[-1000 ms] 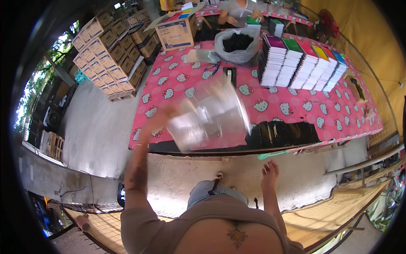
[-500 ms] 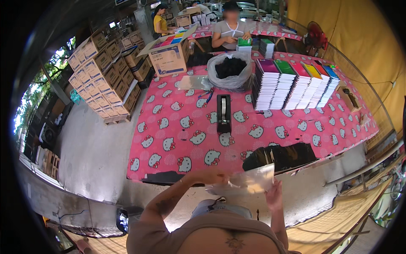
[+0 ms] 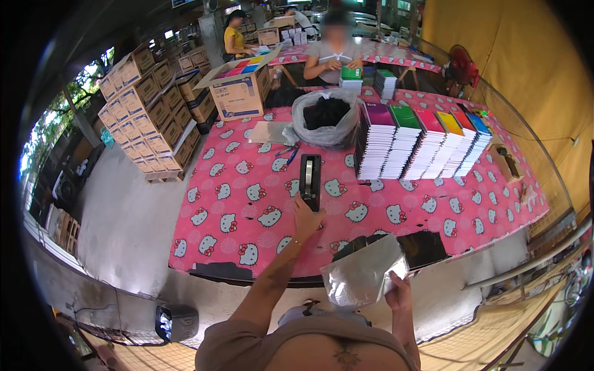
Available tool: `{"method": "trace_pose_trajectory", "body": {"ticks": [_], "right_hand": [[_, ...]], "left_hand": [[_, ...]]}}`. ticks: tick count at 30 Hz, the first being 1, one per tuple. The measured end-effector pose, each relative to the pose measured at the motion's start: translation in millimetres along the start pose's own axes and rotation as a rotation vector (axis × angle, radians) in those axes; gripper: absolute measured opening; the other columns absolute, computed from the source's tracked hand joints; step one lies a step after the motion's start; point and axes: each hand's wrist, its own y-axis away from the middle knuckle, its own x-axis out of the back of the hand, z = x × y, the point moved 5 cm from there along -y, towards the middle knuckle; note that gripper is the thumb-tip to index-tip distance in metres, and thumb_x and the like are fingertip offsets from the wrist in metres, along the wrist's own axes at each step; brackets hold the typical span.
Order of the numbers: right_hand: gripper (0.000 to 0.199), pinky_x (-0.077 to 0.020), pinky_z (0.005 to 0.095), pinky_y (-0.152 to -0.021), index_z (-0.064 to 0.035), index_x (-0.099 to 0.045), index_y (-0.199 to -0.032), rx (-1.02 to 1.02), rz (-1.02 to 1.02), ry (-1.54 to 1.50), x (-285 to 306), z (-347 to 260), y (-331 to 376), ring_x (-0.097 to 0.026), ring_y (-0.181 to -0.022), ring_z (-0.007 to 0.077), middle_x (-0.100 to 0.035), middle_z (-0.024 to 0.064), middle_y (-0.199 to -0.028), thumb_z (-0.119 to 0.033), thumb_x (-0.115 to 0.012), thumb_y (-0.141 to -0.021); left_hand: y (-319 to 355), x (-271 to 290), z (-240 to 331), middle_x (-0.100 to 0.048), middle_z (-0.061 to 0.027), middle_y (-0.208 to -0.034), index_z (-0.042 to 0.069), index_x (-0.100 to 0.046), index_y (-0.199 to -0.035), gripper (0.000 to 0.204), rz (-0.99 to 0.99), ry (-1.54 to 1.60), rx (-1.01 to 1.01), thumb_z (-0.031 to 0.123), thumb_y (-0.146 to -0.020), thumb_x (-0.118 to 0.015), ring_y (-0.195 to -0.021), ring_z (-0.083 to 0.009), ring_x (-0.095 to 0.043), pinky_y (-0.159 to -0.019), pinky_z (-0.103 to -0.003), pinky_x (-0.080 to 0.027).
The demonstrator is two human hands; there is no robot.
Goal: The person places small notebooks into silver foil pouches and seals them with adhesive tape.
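My left hand [image 3: 307, 220] reaches over the table to the near end of a black tape dispenser [image 3: 311, 167]. Its fingers are apart, one stretched along the dispenser's left edge; whether they touch the tape is too small to tell. In my right hand [image 3: 399, 292] is a clear plastic bag [image 3: 362, 272], pinched by its right edge. The bag hangs tilted over the table's front edge, flat and shiny. Beyond the dispenser lie blue-handled pliers or scissors [image 3: 291, 152] and a pile of clear plastic sheets [image 3: 270, 132].
Tall stacks of coloured notebooks [image 3: 378, 145] stand right of a plastic sack [image 3: 327, 120] of black material. An open carton [image 3: 238, 98] stands at the far left of the pink table [image 3: 229, 247]. Across it, another person [image 3: 334, 52] handles green notebooks. Stacked cartons [image 3: 145, 111] rise at left.
My left hand has left the plastic bag and moved forward to the tape dispenser. The bag, now in my right hand alone, hangs more spread out. The view has shifted slightly.
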Motion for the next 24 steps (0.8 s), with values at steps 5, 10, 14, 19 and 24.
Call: {"method": "trace_pose_trajectory", "body": {"ticks": [5,10,14,19,24], "right_hand": [[0.042,-0.0513,0.0381,-0.094,-0.0056,-0.054,-0.127,-0.062,0.040,0.120,34.3,-34.5,-28.8,-0.065,-0.102,0.0201,-0.066,0.0061,-0.112,0.001,-0.063,-0.087],[0.032,-0.0510,0.0388,-0.095,-0.0062,-0.057,-0.118,-0.024,0.168,0.061,43.8,-73.9,-40.4,-0.064,-0.103,0.0205,-0.065,0.0057,-0.107,-0.003,-0.061,-0.087],[0.032,-0.0507,0.0383,-0.091,-0.0092,-0.058,-0.114,-0.090,0.158,0.048,38.5,-64.3,-46.8,-0.061,-0.099,0.0184,-0.063,0.0031,-0.104,-0.004,-0.068,-0.084],[0.038,-0.0486,0.0399,-0.097,-0.0074,-0.057,-0.120,-0.061,0.072,-0.031,24.2,-42.4,-52.7,-0.061,-0.105,0.0196,-0.064,0.0047,-0.111,-0.006,-0.069,-0.085],[0.058,-0.0453,0.0433,-0.106,-0.0055,-0.045,-0.141,-0.016,-0.184,-0.207,-75.0,-46.5,-30.4,-0.059,-0.118,0.0257,-0.060,0.0099,-0.128,-0.008,-0.066,-0.087]], "left_hand": [[-2.0,-1.2,-1.7,-0.062,-0.0239,-0.106,0.002,-0.040,-0.129,0.075,-0.139,-0.103,0.205,0.027,-0.072,-0.082,-0.092,-0.0471,-0.063,-0.081,-0.052,-0.051],[25.9,71.4,-11.0,-0.062,-0.0254,-0.107,0.001,-0.043,-0.125,0.070,-0.022,-0.127,0.290,0.028,-0.073,-0.082,-0.096,-0.0454,-0.063,-0.080,-0.052,-0.050],[-16.7,83.4,-36.9,-0.061,-0.0272,-0.111,-0.001,-0.041,-0.129,0.074,0.090,-0.241,0.209,0.028,-0.074,-0.081,-0.103,-0.0455,-0.061,-0.085,-0.051,-0.049],[-56.6,58.4,-2.5,-0.057,-0.0284,-0.119,-0.003,-0.041,-0.132,0.079,0.278,-0.543,-0.218,0.028,-0.073,-0.083,-0.110,-0.0471,-0.056,-0.093,-0.052,-0.046],[95.4,-7.8,33.6,-0.059,-0.0112,-0.115,0.006,-0.051,-0.133,0.058,-1.084,1.142,0.735,0.031,-0.087,-0.075,-0.107,-0.0275,-0.060,-0.097,-0.041,-0.049]]}}
